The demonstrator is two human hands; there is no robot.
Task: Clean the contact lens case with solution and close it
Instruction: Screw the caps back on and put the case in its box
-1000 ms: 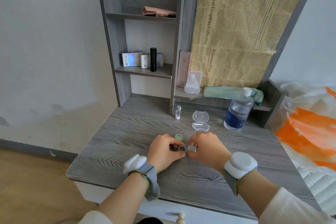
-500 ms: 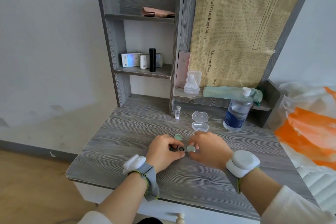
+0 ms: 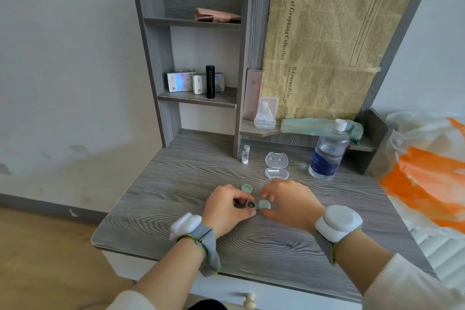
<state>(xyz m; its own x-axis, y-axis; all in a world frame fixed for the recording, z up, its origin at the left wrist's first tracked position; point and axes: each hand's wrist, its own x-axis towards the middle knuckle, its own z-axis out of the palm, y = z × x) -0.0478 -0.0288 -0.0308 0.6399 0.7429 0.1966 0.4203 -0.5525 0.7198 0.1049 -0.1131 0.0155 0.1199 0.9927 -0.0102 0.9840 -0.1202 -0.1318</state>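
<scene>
The contact lens case (image 3: 251, 205) lies on the grey desk (image 3: 251, 241) between my hands. My left hand (image 3: 226, 209) grips its left end, and the left well shows as a dark open ring. A pale green cap (image 3: 264, 204) sits on the right well, with the thumb and fingers of my right hand (image 3: 292, 202) curled round it. A second green cap (image 3: 246, 188) lies loose on the desk just behind the case. The solution bottle (image 3: 328, 153), with a white cap on, stands at the back right.
An open clear plastic box (image 3: 276, 166) and a small white vial (image 3: 245, 154) stand behind my hands. The shelf unit (image 3: 161, 63) holds boxes, a black tube and a green cloth (image 3: 314, 126). An orange and white bag (image 3: 425, 173) lies at the right edge.
My right hand has shifted slightly round the green cap on the right well, and its fingers have spread a little. The left hand and the case have stayed in place.
</scene>
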